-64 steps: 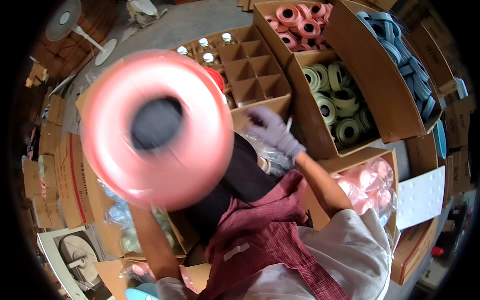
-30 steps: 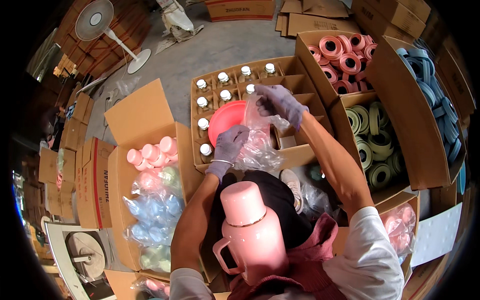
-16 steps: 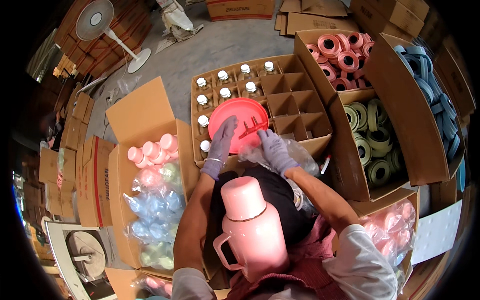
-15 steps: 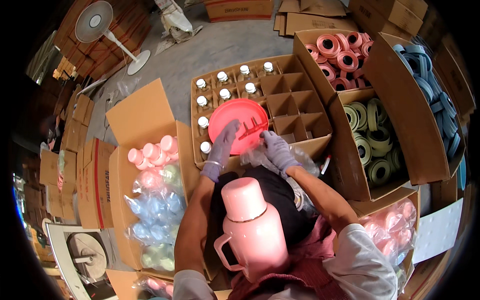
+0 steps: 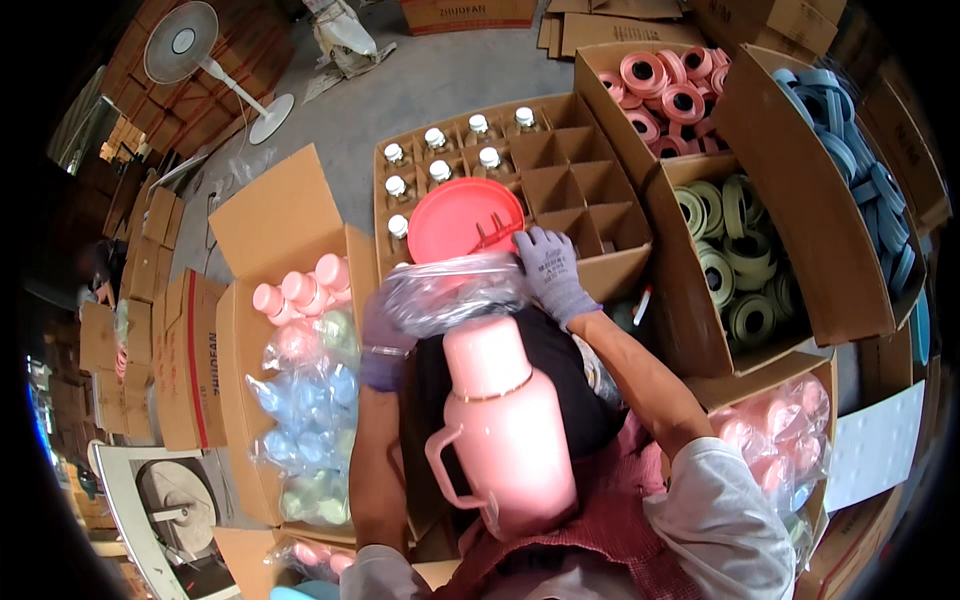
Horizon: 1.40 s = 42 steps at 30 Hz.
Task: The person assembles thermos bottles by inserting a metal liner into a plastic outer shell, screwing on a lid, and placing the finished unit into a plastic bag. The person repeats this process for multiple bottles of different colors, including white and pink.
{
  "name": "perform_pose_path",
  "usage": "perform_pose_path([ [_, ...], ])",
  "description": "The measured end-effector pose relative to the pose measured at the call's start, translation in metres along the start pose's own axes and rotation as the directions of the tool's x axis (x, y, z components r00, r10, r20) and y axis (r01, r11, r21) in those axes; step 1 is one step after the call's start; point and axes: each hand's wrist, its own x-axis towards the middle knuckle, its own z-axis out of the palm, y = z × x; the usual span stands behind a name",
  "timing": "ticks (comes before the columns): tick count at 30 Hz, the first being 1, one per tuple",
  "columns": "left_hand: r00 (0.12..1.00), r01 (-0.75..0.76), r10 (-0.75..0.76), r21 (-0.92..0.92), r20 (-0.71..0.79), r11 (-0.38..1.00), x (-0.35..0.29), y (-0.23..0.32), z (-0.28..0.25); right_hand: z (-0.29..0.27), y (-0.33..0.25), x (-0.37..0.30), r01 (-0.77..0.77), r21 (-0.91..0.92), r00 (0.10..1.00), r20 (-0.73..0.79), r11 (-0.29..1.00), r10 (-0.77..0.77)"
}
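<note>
A pink thermos jug (image 5: 510, 440) with a pink cup lid stands against my lap, its handle toward the left. Just above its lid, a crumpled clear plastic bag (image 5: 455, 292) is stretched between my hands. My left hand (image 5: 383, 340), in a grey-purple glove, is blurred at the bag's left end, its fingers partly hidden. My right hand (image 5: 553, 275), gloved alike, has its fingers curled at the bag's right end. Beyond the bag, a round red tray (image 5: 450, 220) holding small red pronged pieces (image 5: 495, 232) rests on the divided carton (image 5: 620, 262).
White-capped bottles (image 5: 489, 158) fill several carton cells. To the right are cartons of pink rings (image 5: 641, 72), green rings (image 5: 752, 318) and blue rings (image 5: 885, 220). A carton at left holds pink cups (image 5: 298, 285) and bagged blue parts (image 5: 315, 395). A white fan (image 5: 182, 42) stands far left.
The plastic bag has come up from beside my right hand to above the jug's lid. My left hand has moved off the red tray, down and left, to the bag.
</note>
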Motion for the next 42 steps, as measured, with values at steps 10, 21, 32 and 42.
perform_pose_path([
  [10, 0.869, 0.454, -0.284, -0.426, 0.405, 0.783, -0.172, 0.146, -0.07, -0.132, -0.049, -0.172, 0.421, 0.204, 0.885, -0.308, 0.884, -0.35],
  [21, 0.5, 0.714, 0.13, -0.493, 0.856, 0.497, -0.222, 0.248, 0.042, -0.213, -0.005, -0.279, -0.05, 0.664, 0.984, 0.159, 0.746, -0.076],
  [32, 0.3, 0.041, 0.696, -0.737, 0.653, 0.674, -0.216, 0.306, 0.159, -0.299, -0.008, -0.364, -0.312, 0.862, 0.666, -0.101, 0.399, 0.739],
  [42, 0.471, 0.643, 0.201, -0.49, 0.859, 0.589, -0.165, 0.253, 0.154, -0.353, 0.07, -0.366, -0.37, 0.388, 0.466, -0.709, 0.844, 0.529],
])
